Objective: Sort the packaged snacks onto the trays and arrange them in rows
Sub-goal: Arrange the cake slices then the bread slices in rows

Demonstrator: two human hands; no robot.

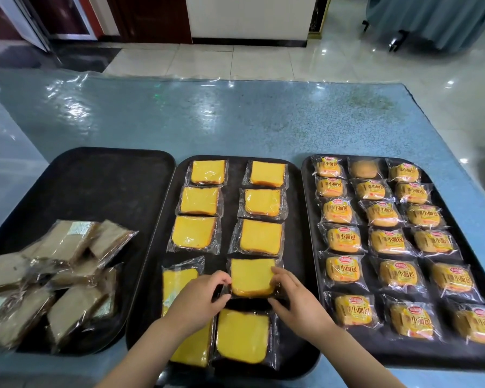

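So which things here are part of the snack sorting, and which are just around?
Job:
yellow cake pack, held by left hand and right hand
middle tray
left tray with brown packs
right tray with small bread packs

Just around:
blue table
tiled floor

A wrapped yellow cake slice is being pinched by the left hand and right hand over the middle black tray, between two other trays.
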